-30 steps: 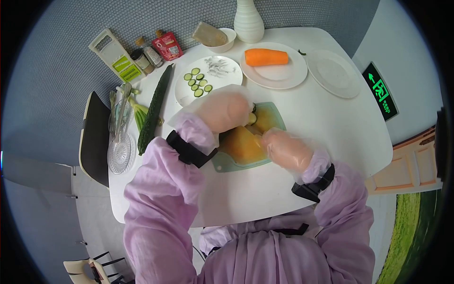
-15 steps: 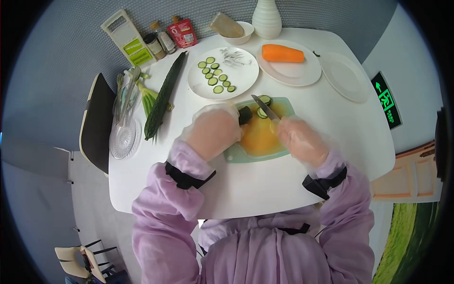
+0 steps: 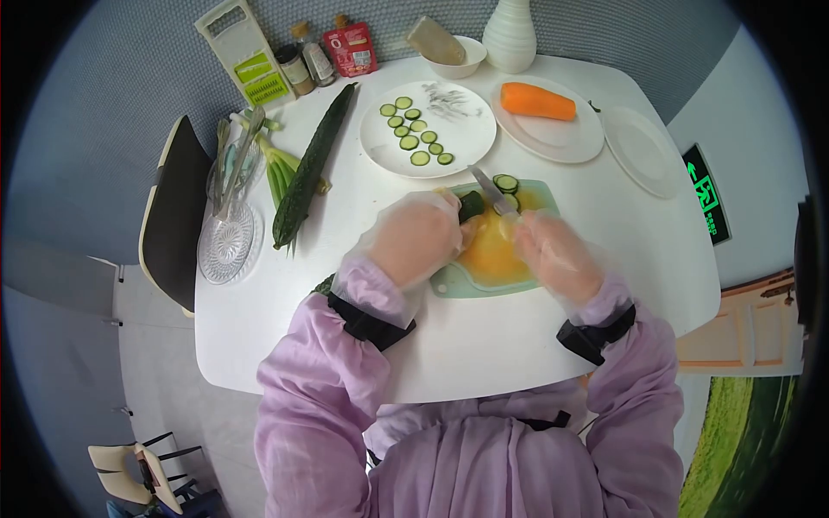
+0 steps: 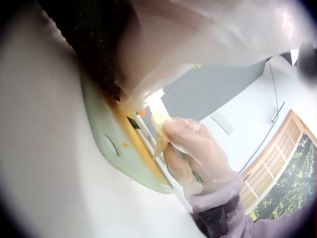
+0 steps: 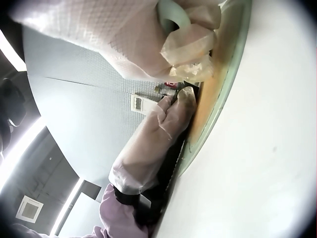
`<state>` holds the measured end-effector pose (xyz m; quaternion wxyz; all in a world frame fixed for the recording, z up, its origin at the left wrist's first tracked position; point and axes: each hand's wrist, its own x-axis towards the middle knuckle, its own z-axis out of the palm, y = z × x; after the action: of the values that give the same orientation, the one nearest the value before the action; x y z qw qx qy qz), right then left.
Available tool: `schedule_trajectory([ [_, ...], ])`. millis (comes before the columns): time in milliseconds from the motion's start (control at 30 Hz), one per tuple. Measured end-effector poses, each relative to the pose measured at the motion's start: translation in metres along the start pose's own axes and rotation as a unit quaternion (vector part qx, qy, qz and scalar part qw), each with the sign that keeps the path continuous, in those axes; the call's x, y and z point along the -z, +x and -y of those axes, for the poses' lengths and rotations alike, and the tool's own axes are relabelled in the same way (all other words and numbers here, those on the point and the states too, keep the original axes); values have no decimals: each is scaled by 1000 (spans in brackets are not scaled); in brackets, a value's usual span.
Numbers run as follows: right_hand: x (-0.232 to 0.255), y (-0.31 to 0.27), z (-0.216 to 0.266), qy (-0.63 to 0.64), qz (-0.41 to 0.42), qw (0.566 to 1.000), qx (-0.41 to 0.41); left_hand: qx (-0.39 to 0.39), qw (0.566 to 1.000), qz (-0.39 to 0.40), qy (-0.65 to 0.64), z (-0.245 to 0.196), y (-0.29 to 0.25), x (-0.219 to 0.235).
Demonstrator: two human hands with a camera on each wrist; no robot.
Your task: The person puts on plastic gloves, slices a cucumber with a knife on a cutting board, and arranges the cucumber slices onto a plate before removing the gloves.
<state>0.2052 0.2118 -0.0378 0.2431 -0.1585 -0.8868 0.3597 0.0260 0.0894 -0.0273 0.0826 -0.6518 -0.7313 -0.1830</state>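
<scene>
My left hand (image 3: pixel 414 237), in a clear plastic glove, grips a dark green cucumber whose front end (image 3: pixel 471 207) sticks out past the fingers over the cutting board (image 3: pixel 449 283). Its other end shows behind my left wrist, and in the left wrist view the cucumber (image 4: pixel 94 39) is a dark shape under the palm. My gloved right hand (image 3: pixel 560 257) holds a knife (image 3: pixel 494 192), blade pointing away and slanting left beside the cucumber's end. The knife's pale green handle (image 5: pixel 173 15) shows among the right fingers. Cut cucumber slices (image 3: pixel 506 183) lie on the board's far part.
Beyond the board stands a plate (image 3: pixel 471 142) with several cucumber slices. A carrot (image 3: pixel 537 101) lies on another plate, with a bare white plate (image 3: pixel 641 151) at its right. A whole cucumber (image 3: pixel 315 168), green stalks (image 3: pixel 281 177), a glass dish (image 3: pixel 231 246) and a grater (image 3: pixel 250 65) are left.
My left hand has drawn back toward me from the plate's near edge, uncovering the cucumber's end and the slices on the board. The knife blade has come into sight. The head view has shifted.
</scene>
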Motion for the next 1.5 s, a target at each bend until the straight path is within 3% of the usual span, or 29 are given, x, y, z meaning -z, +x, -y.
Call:
schedule_trajectory([
  [200, 8, 3, 6, 6, 49, 995, -92, -1, 999, 28, -35, -2, -2, -1],
  [233, 8, 3, 5, 7, 50, 994, -93, -11, 1000, -3, -23, -2, -2, -1],
  [300, 8, 2, 4, -20, 61, 994, -85, -21, 999, -33, -11, -4, 0, 3],
  [467, 7, -2, 0, -2, 36, 998, -50, 9, 997, 65, -34, -6, 7, 17],
  [600, 7, -2, -1, -11, 28, 999, -22, 6, 997, 61, -38, -11, 6, 22],
  [667, 9, -3, 3, 2, 43, 998, -47, 6, 997, 78, 9, -7, 7, 19],
  [767, 13, 0, 11, 22, 66, 994, -85, -1, 999, 19, 44, -1, 4, 12],
  [833, 13, -1, 9, 31, 71, 992, -98, -14, 997, 29, 66, 0, 3, 9],
  [933, 9, -3, 5, 7, 49, 998, -44, -40, 994, 31, 93, 4, 0, 3],
  [1033, 12, -2, 11, 17, 77, 991, -109, -55, 995, 18, 86, 5, 0, 3],
  [1200, 7, -3, 0, -19, 50, 998, -33, -48, 997, 21, 53, 0, 3, 3],
  [1333, 6, -3, 4, -34, 60, 996, -58, -42, 998, 7, 51, 0, 5, -4],
  [1500, 5, -1, 9, -80, 46, 995, -33, -28, 998, 16, 57, -3, 6, -3],
])
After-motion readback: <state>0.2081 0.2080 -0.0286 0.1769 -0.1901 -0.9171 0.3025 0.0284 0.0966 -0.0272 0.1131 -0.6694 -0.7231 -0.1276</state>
